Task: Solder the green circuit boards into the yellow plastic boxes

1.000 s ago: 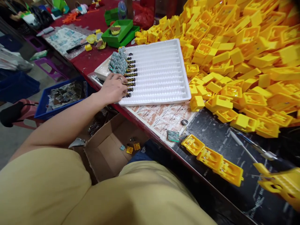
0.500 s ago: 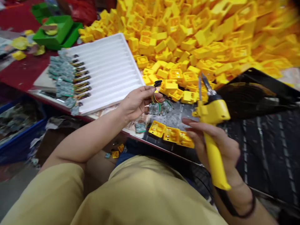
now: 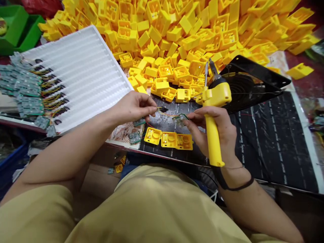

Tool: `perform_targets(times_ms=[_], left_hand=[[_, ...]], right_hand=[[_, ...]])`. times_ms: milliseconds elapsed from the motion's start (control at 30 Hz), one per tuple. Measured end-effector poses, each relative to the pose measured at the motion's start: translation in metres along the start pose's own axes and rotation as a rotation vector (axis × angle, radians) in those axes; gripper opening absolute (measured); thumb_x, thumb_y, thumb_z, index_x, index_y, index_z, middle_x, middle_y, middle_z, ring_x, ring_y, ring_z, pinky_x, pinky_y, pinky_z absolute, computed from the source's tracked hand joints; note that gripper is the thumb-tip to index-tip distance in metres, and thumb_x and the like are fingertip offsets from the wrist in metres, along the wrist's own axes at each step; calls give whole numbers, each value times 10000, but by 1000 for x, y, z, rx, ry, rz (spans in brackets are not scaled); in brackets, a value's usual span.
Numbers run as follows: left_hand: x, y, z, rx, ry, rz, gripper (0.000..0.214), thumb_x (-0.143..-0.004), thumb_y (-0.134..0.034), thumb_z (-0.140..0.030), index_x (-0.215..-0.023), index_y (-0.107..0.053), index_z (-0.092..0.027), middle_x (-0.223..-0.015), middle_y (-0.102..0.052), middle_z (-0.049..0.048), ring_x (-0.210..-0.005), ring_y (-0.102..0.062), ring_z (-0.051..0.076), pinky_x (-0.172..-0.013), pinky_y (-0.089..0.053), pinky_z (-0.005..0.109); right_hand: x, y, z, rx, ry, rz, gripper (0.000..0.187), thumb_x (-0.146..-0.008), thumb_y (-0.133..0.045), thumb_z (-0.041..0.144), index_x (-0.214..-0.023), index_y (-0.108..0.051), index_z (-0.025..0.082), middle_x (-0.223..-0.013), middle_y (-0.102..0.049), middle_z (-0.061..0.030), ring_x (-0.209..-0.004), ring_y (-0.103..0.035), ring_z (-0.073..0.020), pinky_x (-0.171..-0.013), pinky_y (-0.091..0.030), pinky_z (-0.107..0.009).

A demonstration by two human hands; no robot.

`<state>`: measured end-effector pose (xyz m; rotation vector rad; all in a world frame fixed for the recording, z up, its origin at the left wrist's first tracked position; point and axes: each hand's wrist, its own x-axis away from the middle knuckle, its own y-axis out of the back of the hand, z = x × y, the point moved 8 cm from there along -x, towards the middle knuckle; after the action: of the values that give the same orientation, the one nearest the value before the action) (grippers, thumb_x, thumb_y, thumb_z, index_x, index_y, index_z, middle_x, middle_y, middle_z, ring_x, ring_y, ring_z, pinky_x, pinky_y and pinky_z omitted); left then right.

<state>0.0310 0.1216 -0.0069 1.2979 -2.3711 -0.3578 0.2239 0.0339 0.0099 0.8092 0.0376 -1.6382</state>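
My left hand [image 3: 144, 107] pinches thin yellow wires with a small black part [image 3: 162, 109] at their end; a circuit board [image 3: 139, 122] shows under its fingers, but whether it is gripped I cannot tell. My right hand [image 3: 215, 130] holds a yellow soldering gun [image 3: 214, 135], tip upward, against the palm. Between its thumb and fingertips is a small green-edged circuit board [image 3: 181, 118], with wires stretching toward my left hand. Below, three open yellow plastic housings [image 3: 169, 139] sit in a row. Another circuit board [image 3: 135, 137] lies to their left.
A large heap of yellow housings [image 3: 174, 33] covers the back. At left, a white ridged foam tray [image 3: 83, 74] carries several wired circuit boards [image 3: 27, 89] along its edge. A black fan [image 3: 250, 84] stands right, on a black bench mat [image 3: 273, 141]. Green bins [image 3: 15, 30] are far left.
My right hand has come left with the soldering gun and now pinches a circuit board. The wires now stretch between my hands. The view has shifted right.
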Motion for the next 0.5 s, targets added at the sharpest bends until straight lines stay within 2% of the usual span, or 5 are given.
perform_targets(times_ms=[100,167,300,400,500], left_hand=[[0,26,1,-293,-12,-105,104,-846,-619,-203,-817,-710,-163,-656,-689,15,-568,-653,127,-605,-509,262],[2,32,1,-554,-31,-175,139,-855,-612,-208,-858,-747,-171,-744,-731,44,-690,-695,177,-696,-532,310],[11,19,-9,-902,-214,-340,241,-917,-569,-240,-1043,-766,-183,-1132,-744,119,-1064,-678,290,-931,-513,449],[15,-9,-17,-789,-408,-283,262,-963,-549,-311,-1008,-781,-198,-1133,-756,91,-1102,-659,284,-1013,-473,496],[12,-30,-24,-398,-505,-204,260,-953,-589,-343,-1019,-783,-181,-1093,-775,86,-1062,-691,240,-1002,-506,440]], right_hand=[[-4,-4,-10,-27,-52,18,293,-856,-744,256,-1078,-552,263,-937,-712,31,-851,-731,-155,-739,-623,-239],[-6,-8,-15,-45,-81,29,283,-852,-742,258,-1062,-553,264,-923,-715,31,-839,-731,-155,-727,-620,-234],[-8,-13,-18,-87,-121,14,277,-845,-744,256,-1048,-556,264,-913,-718,30,-836,-730,-154,-730,-623,-240],[-7,-15,-16,-140,-131,-9,286,-844,-741,247,-1052,-545,258,-890,-717,28,-814,-730,-154,-708,-627,-237],[-5,-18,-12,-182,-125,-25,292,-846,-737,225,-1054,-535,259,-887,-714,33,-804,-725,-134,-717,-621,-211]])
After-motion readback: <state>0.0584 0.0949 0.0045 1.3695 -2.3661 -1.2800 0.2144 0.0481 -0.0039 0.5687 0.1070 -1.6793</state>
